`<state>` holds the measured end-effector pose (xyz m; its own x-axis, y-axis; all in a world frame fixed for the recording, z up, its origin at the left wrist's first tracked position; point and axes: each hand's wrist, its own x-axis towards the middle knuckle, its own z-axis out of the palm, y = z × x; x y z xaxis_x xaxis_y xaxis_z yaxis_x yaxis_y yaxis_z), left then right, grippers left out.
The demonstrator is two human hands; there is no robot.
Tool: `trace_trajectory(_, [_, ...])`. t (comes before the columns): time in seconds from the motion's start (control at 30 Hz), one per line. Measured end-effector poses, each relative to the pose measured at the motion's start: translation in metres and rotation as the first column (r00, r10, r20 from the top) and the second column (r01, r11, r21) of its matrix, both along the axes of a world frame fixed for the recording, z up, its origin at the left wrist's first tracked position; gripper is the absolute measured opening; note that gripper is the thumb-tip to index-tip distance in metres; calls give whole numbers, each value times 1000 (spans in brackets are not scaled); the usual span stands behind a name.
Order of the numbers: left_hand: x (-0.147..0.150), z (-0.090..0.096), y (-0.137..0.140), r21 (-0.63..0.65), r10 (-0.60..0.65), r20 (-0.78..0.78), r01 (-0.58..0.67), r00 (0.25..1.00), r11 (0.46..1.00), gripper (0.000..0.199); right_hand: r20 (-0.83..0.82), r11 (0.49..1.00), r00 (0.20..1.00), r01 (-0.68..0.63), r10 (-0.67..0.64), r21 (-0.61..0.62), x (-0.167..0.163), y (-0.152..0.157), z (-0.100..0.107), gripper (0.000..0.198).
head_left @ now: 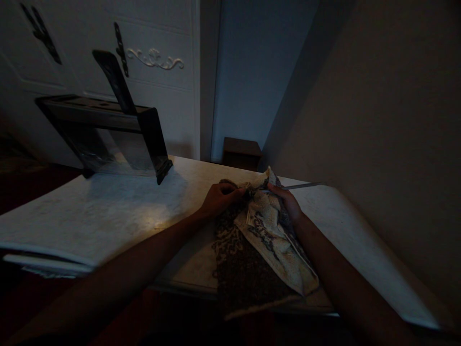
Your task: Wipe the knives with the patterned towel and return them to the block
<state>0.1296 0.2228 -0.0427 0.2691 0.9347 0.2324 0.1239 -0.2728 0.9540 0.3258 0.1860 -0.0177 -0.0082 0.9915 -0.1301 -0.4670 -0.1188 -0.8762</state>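
A patterned towel (268, 226), dark on one face and pale on the other, hangs bunched over the table's front edge. My left hand (221, 197) is closed, pinching the towel's bunched top. Beside it, my right hand (286, 199) is closed on the towel too, thumb on top. From the cloth, a thin, long metal strip like a knife blade (304, 185) passes by my right hand and points right. Its other end is hidden in the towel and fingers, so I cannot tell which hand has it.
A knife block (118, 151) with clear sides stands on the pale table (137, 202) at left; one black knife handle (115, 79) sticks up from it. White cabinet doors (158, 101) are behind. A brown wall (378, 105) borders the right side, and a small dark box-like stand (241, 151) lies beyond the table.
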Motion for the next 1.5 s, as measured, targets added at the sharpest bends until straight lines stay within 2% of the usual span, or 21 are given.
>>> trace_trajectory(0.17, [0, -1, 1, -19, 10, -7, -10, 1000, 1000, 36, 23, 1000, 1000, 4, -5, 6, 1, 1, -2, 25])
trace_trajectory(0.37, [0, -3, 2, 17, -2, -11, 2, 1000, 1000, 37, 48, 1000, 999, 1, -3, 30, 0, 1, -2, 27])
trace_trajectory(0.6, [0, -5, 4, 27, -3, -26, 4, 1000, 1000, 37, 101, 1000, 995, -8, 9, -13, 2, 1, -2, 27])
trace_trajectory(0.8, [0, -5, 4, 27, 4, -19, -3, 1000, 1000, 36, 131, 1000, 991, -6, 3, 24, 1, 1, -1, 30])
trace_trajectory(1.27, [0, -1, 2, 44, 9, -25, -8, 1000, 999, 36, 117, 1000, 993, 7, -11, 27, 1, 1, -2, 33])
trace_trajectory(1.5, [-1, -1, 2, 7, -3, -11, 3, 1000, 1000, 34, 152, 999, 988, 13, -18, 38, 3, 4, -5, 31])
